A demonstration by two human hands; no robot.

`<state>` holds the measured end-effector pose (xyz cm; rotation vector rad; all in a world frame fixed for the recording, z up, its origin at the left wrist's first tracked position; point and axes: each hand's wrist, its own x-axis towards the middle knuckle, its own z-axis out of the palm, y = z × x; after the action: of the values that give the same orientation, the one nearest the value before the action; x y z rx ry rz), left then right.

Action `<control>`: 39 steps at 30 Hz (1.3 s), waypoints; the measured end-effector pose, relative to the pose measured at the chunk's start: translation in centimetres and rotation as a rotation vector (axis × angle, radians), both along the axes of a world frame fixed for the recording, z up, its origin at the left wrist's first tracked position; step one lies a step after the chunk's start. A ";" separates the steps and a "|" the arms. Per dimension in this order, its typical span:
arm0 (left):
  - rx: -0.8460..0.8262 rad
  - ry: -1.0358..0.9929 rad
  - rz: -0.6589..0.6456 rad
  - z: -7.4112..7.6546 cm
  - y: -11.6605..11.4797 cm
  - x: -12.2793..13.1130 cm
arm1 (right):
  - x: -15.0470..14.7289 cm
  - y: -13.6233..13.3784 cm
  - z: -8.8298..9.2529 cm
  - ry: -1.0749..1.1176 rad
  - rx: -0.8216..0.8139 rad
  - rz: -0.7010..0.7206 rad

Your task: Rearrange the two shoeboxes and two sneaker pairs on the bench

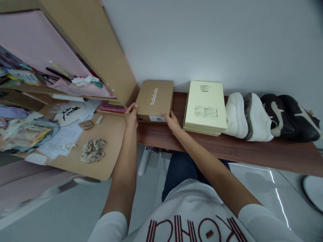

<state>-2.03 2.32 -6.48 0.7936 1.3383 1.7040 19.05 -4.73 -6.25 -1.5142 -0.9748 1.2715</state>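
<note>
- We have the brown box, closed, at the left end of the counter, near the upright panel.
- Our hands are clamped on its front corners, left hand and right hand apart.
- We seem to be positioning it; shifting it calls for even pressure from both sides.
- Rightward sit a pale yellow box, white shoes and dark shoes.

- Brown rectangular cardboard box: matt, smooth, with a flat white paper label.
- Pale-yellow rectangular card box: smooth, faintly satiny.
- Long reddish-brown board: wood-grained (veneer or solid, I cannot tell), low sheen.
- Black-and-beige rounded shoes: smooth, leather-like.
- Crumpled patterned cloth scrunchie: rough, matt.
- Pale grey tiled floor: glossy, mirroring light strips.
</note>
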 end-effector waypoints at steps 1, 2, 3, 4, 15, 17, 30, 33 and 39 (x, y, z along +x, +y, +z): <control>0.003 0.015 -0.002 0.0 0.1 0.0 | 0.0 0.1 0.0 0.003 0.006 0.001; 0.006 0.033 -0.002 0.0 0.1 0.1 | 0.0 0.3 0.0 0.004 0.016 0.004; 0.004 0.056 0.000 0.1 0.2 0.2 | 0.0 0.5 0.0 -0.001 0.030 0.006; -0.005 0.084 0.001 0.3 0.2 0.2 | -0.1 0.6 0.2 -0.015 0.046 0.009; 0.257 0.623 0.108 7.1 -1.6 5.4 | 4.6 -1.6 8.2 -0.166 0.365 0.101; 0.308 0.604 -0.030 8.2 -2.2 8.6 | 7.0 -2.2 10.1 -0.191 0.389 0.075; 0.082 0.343 -0.610 5.0 -5.2 22.2 | 19.4 -5.2 8.7 -0.372 0.321 -0.203; 0.020 0.186 -0.557 3.4 -5.3 22.3 | 20.3 -5.6 6.6 -0.387 0.308 -0.241; -0.140 0.036 -0.496 -0.2 -4.6 21.5 | 20.8 -5.8 4.0 -0.277 0.215 -0.245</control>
<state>19.46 -2.33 -6.72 0.9812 1.1487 1.2000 39.89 -10.57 -2.27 -1.6082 -1.0282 0.7721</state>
